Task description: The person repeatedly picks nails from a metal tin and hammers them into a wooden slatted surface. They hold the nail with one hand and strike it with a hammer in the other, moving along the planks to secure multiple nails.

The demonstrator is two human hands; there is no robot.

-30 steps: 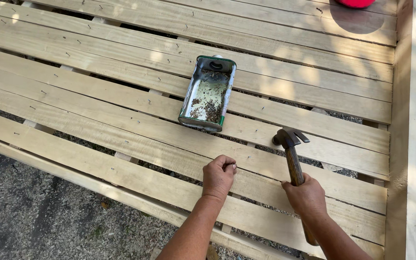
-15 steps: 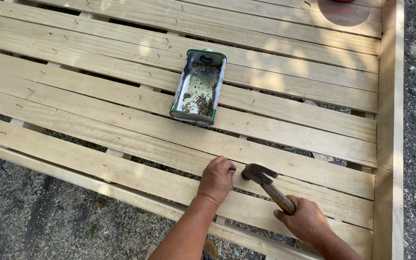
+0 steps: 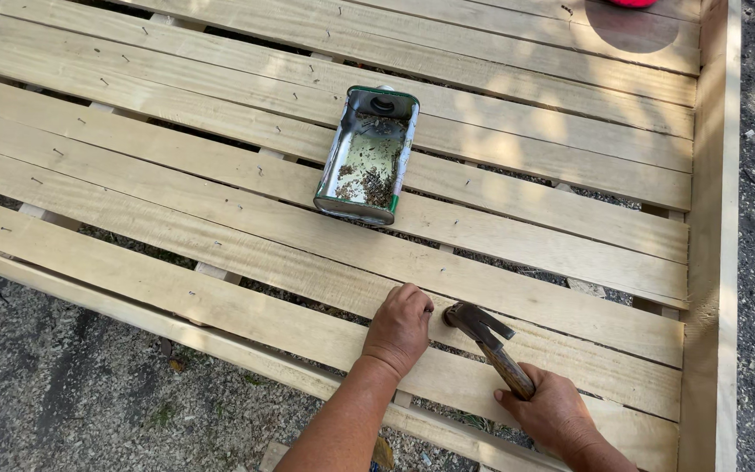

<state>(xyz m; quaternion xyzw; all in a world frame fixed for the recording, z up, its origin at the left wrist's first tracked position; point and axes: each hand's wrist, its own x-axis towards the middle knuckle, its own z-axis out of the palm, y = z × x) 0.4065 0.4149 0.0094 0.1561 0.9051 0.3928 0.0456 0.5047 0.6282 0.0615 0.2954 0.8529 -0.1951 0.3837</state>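
I see the hammer [image 3: 488, 343] lower than it was a second ago: then its head stood raised and well apart from my left hand [image 3: 399, 328], and now the head sits down on the wood just beside the knuckles. The view has also slid, so the open tin [image 3: 367, 156] sits further up and left in the frame. I judge this as the strike end of a swing, a nail being driven, though the nail itself is hidden behind the curled fingers and I cannot tell how deep it stands.

My left fingers [image 3: 414, 301] are bunched together in a loose fist, tips pressed to the slat [image 3: 220, 301], seemingly pinching something small. My right hand [image 3: 555, 415] is wrapped tight on the hammer's wooden handle, low on the shaft.

Beyond the fingertips lies the rectangular green-edged tin, on its back, holding dark rusty bits. The surface is a frame of pale wooden slats with gaps, nail heads dotting the left boards. A side rail [image 3: 705, 262] runs off to the right of the hammer hand. Below the wrists is gravelly ground [image 3: 54, 385], outdoors, in dappled sun
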